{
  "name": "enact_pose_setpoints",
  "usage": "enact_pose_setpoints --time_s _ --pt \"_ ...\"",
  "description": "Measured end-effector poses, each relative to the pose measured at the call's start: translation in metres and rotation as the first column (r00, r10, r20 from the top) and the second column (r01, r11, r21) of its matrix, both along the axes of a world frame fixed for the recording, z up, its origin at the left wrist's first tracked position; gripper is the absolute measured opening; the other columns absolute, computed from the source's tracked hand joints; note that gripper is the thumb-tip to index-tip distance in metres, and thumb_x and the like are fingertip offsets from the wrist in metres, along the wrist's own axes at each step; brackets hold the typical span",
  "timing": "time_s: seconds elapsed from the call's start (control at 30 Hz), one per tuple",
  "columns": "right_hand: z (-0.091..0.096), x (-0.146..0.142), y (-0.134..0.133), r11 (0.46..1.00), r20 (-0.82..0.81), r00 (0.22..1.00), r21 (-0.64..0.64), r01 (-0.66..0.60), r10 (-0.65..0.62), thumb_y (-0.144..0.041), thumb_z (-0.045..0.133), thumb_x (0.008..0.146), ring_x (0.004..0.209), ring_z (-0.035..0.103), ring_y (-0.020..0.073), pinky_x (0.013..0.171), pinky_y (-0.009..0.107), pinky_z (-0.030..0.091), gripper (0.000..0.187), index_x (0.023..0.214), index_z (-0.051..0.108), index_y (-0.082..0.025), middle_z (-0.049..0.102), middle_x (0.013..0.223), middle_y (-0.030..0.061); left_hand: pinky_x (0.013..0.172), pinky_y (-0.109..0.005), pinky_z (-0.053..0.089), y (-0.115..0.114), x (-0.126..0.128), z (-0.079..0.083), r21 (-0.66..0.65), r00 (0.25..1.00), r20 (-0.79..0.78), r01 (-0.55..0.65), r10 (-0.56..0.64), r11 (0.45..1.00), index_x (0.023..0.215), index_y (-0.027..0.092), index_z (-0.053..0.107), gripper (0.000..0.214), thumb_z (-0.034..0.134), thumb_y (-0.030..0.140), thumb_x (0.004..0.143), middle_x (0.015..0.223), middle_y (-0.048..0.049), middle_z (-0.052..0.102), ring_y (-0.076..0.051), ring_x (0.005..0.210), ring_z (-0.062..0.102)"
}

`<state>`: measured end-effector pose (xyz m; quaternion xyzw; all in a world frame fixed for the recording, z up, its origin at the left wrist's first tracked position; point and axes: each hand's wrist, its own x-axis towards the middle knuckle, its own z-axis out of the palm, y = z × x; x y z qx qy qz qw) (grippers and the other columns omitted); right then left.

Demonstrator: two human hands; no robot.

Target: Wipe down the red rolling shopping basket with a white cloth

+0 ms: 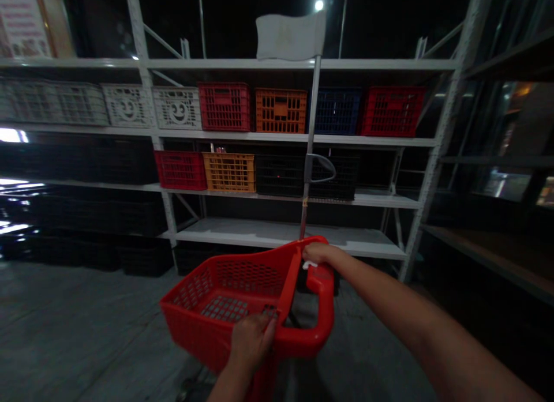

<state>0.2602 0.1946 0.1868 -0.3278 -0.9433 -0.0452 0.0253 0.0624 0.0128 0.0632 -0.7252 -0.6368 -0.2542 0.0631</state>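
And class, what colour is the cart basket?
The cart basket is red, clearest in the head view.

The shopping cart (197, 338) stands on the floor (78, 333) at six o'clock. Behind it, at twelve, the storage rack (242, 232) bears plastic crates (281, 119); before these, at one, rises a flagpole (315, 102).

white rack (229, 232)'s got a colourful upper row, left to right it's smiley crates (178, 109), a pinkish-red crate (224, 106), orange crate (281, 111), blue crate (337, 110) and a bright red crate (392, 111), then red (180, 170), yellow (229, 172) and black ones (279, 176) underneath, plus a poster (22, 18) far left, lamp (319, 5) up top, grey floor (47, 327)
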Motion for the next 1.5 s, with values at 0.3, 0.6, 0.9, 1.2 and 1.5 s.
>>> enact_pose_setpoints --time_s 0.3,0.6,0.9,1.2,1.5 --pt "-0.012 -0.011 -0.073 0.978 0.135 0.971 0.035 -0.206 0.199 -0.026 0.050 0.081 0.059 0.057 0.0159 0.055 0.025 0.037 0.022 0.067 0.065 -0.016 0.065 0.065 0.0043 0.057 -0.024 0.039 0.013 0.000 -0.004 0.041 1.000 -0.023 -0.006 0.007 0.999 0.067 0.021 0.062 0.044 0.025 0.035 0.086 0.068 -0.0056 0.068 -0.016 0.067 0.063" --pt "-0.032 0.044 -0.112 0.927 -0.156 0.917 0.143 -0.346 0.367 -0.026 0.028 0.093 0.074 0.055 0.0134 0.074 0.025 0.041 0.036 0.078 0.060 -0.019 0.064 0.074 0.0028 0.060 -0.024 0.041 0.023 -0.008 -0.004 0.047 0.996 0.012 0.086 -0.087 0.995 0.068 0.021 0.062 0.047 0.021 0.035 0.087 0.068 -0.0063 0.068 -0.016 0.068 0.063" --pt "-0.049 0.059 -0.091 0.968 -0.904 0.427 0.126 0.216 0.022 -0.034 0.021 0.093 0.106 0.051 0.0205 0.092 0.037 0.038 0.043 0.105 0.060 -0.019 0.060 0.109 0.0097 0.052 -0.023 0.038 0.026 -0.009 -0.007 0.114 0.999 -0.018 0.046 -0.044 0.992 0.059 0.020 0.060 0.045 0.027 0.033 0.085 0.058 -0.0049 0.065 -0.014 0.058 0.061" --pt "-0.054 0.034 -0.004 0.973 -0.719 0.657 -0.188 0.133 -0.229 -0.019 0.041 0.082 0.116 0.048 0.0199 0.105 0.040 0.027 0.033 0.103 0.066 -0.020 0.061 0.116 0.0068 0.054 -0.021 0.036 0.026 -0.017 -0.006 0.159 0.991 -0.019 0.137 -0.136 0.978 0.056 0.019 0.056 0.045 0.025 0.031 0.086 0.054 -0.0028 0.062 -0.011 0.054 0.057" --pt "-0.087 -0.002 -0.078 0.952 -0.916 0.283 -0.234 0.200 -0.285 -0.024 0.030 0.089 0.131 0.027 0.0201 0.108 0.045 0.022 0.041 0.122 0.054 -0.017 0.048 0.132 0.0062 0.053 -0.023 0.037 0.044 -0.039 -0.012 0.249 0.987 -0.128 0.122 -0.092 0.961 0.053 0.019 0.053 0.043 0.023 0.026 0.082 0.051 -0.0040 0.059 -0.012 0.051 0.054"
